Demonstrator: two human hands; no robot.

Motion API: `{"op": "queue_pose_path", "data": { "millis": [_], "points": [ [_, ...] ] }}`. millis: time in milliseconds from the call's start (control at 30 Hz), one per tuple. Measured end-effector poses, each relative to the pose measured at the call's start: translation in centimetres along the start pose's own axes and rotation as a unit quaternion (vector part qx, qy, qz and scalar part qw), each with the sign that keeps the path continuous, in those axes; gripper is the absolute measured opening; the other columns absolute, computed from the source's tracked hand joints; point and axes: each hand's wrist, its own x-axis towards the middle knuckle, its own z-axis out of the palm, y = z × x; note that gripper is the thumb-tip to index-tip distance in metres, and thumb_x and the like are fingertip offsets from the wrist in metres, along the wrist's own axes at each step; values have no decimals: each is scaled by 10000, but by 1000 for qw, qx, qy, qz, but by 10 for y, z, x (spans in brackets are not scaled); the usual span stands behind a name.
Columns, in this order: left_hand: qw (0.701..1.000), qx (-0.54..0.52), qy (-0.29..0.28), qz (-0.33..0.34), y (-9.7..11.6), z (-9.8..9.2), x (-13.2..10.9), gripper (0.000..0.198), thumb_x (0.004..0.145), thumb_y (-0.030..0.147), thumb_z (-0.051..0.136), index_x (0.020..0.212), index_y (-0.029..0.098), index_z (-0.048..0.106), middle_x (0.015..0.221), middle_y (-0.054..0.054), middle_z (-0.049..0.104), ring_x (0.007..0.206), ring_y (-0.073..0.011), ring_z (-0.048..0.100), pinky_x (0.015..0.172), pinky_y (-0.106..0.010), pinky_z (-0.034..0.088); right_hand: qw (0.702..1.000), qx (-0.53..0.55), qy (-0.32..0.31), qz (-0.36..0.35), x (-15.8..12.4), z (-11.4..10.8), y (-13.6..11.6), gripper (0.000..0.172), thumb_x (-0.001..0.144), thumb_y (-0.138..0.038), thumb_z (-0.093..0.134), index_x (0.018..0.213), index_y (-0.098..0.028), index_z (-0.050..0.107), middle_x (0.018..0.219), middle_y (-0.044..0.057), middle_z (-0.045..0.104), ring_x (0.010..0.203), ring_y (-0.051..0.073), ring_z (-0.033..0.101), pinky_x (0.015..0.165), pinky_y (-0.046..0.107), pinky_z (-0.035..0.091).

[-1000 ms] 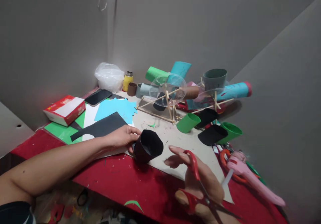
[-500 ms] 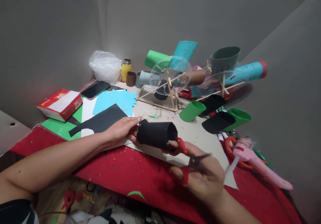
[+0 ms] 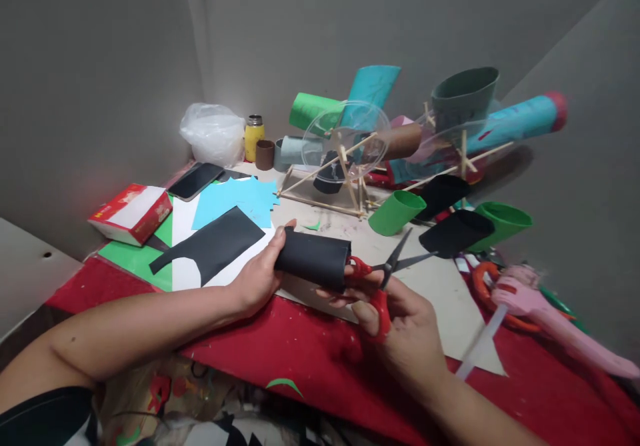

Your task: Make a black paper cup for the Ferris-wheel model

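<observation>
Head view: the black paper tube (image 3: 315,257) lies nearly horizontal above the front edge of the grey sheet (image 3: 435,299). The hands are apart, at opposite ends of the tube. The left hand (image 3: 257,274) is clamped on its left end, thumb uppermost. The right hand (image 3: 407,323) grips the red-handled scissors (image 3: 387,271), blades spread and pointing away from the tube; its fingertips reach the tube's right end, though contact there cannot be confirmed. Left of the tube, a cut black sheet (image 3: 225,238) overlaps white paper. Beyond the scissors stand a short green tube (image 3: 395,214) and a slanted black cylinder (image 3: 453,234). A pink glue gun (image 3: 565,329) rests at the right of the red tabletop (image 3: 240,346).
</observation>
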Motion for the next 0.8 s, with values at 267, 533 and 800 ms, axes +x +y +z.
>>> {"op": "queue_pose_path", "data": {
  "millis": [267, 533, 800],
  "points": [
    [1000, -12, 3, 10, 7, 3, 4, 649, 857, 697, 477, 1258, 201, 597, 1118, -93, 694, 1077, -264, 627, 976, -398, 464, 997, 60, -44, 8, -4, 9, 6, 223, 804, -345, 768, 988, -243, 696, 728, 42, 761, 642, 217, 750, 644, 268, 629],
    [1000, 19, 8, -12, 5, -2, 10, 632, 845, 728, 437, 1122, 197, 638, 903, -56, 705, 848, -212, 645, 832, -329, 487, 996, 49, -69, 18, 0, 10, 9, 191, 810, -316, 743, 975, -233, 696, 693, 40, 755, 640, 222, 752, 619, 241, 616],
    [999, 48, 8, -13, 3, -7, 8, 681, 855, 753, 365, 1061, 172, 655, 883, -55, 708, 809, -193, 649, 781, -283, 487, 991, 11, -114, -69, -3, 4, 14, 295, 812, -290, 732, 1104, -262, 708, 860, 48, 775, 714, 203, 748, 679, 244, 611]
  ]
}}
